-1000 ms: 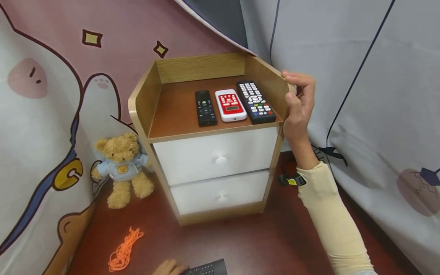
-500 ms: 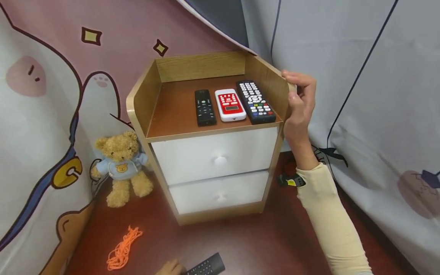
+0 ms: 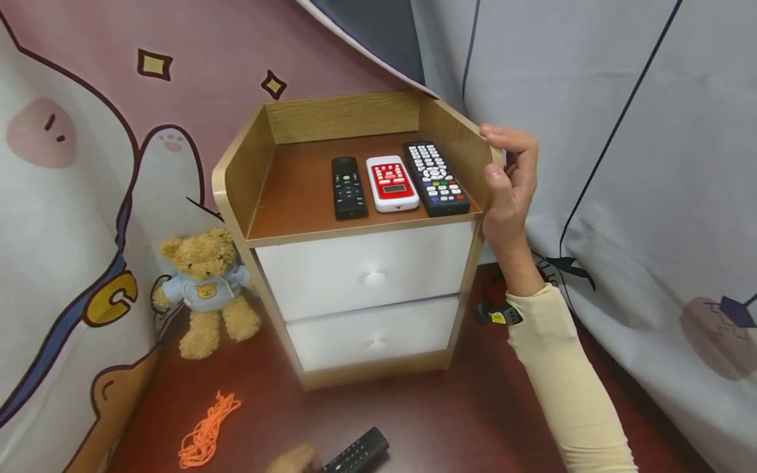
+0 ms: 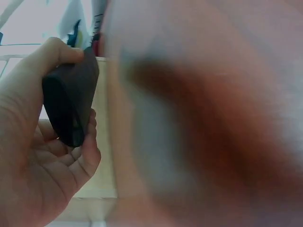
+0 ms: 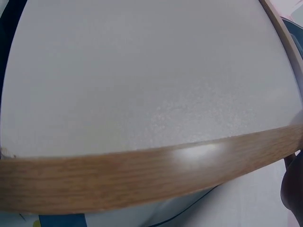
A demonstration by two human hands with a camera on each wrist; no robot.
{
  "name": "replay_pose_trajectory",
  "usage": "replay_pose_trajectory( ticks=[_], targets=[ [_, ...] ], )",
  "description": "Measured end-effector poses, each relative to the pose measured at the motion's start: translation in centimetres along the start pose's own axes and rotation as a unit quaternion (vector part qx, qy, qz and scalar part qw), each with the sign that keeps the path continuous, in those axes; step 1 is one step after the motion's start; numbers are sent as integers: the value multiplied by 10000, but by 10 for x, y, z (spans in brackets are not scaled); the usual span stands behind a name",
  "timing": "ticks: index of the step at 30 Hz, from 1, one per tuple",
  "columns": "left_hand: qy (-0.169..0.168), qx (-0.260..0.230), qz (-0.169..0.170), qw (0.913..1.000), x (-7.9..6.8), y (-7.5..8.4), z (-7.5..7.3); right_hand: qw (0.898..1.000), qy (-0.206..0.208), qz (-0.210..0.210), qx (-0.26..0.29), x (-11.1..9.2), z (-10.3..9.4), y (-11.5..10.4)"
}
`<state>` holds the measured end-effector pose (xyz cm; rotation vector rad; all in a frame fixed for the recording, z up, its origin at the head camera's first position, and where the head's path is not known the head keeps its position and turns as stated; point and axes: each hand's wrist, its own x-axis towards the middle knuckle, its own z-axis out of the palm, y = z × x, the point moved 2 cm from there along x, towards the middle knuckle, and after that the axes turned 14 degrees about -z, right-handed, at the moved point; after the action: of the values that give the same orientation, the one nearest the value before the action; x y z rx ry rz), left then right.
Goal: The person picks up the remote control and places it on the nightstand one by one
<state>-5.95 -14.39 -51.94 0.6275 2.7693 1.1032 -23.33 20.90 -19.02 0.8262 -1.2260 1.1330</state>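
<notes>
Cartoon-printed curtains hang behind a small wooden nightstand [image 3: 260,164]. Curled over its right side wall, the right hand [image 3: 508,190] grips the rim, seemingly to steady it. Low in the head view, the left hand [image 4: 42,156] clasps a black remote [image 3: 355,452] above the dark red floor, well apart from three remotes lined up on the nightstand's top.

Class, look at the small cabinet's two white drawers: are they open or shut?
Shut. The top drawer and bottom drawer both sit flush within the cabinet frame, knobs facing forward, no gap showing any inside.
</notes>
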Motion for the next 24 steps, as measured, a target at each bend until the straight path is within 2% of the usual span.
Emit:
replay_pose_trajectory(
  ticks=[3, 4, 6, 11, 14, 19, 24],
  targets=[
    [-461, -192, -220, 9985, 6, 11, -16, 10000, -6, 3, 16, -1, 1, 0],
    [-445, -182, -186, 9987, 7, 15, -21, 10000, 4, 11, 25, -1, 1, 0],
    [-311, -100, -44, 9995, 10, 24, -31, 10000, 18, 19, 30, -1, 1, 1],
    [267, 209, 409, 9986, 17, 48, -56, 10000, 24, 26, 0, -2, 0, 2],
    [222, 136, 550, 9981, 22, 61, -70, 10000, -10, -6, -23, -4, -1, 2],
    [203, -96, 1056, 9942, 28, 86, -93, 10000, -44, -19, 42, -4, 0, 2],
    [408, -87, 1552, 9870, 35, 120, -118, 9999, -2, -8, 107, -1, 1, 0]
  ],
)
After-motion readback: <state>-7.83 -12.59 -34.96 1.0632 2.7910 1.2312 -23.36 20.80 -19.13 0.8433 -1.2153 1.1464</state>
